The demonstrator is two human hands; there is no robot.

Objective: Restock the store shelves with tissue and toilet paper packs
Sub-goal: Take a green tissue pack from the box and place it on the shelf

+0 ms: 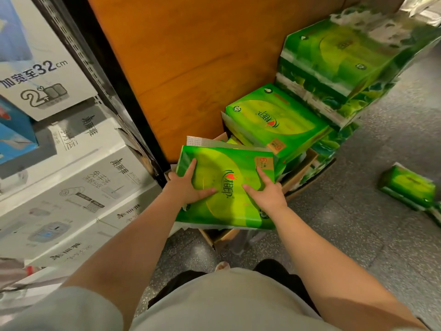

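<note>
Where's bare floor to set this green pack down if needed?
Bare floor lies right of the carton, between it and the loose pack. A smaller strip lies between the carton and your feet. It is crowded by the orange panel, with the green stack and white boxes.

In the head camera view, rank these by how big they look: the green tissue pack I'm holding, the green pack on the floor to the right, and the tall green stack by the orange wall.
1. tall green stack
2. held pack, though it sits nearer the camera
3. floor pack
</note>
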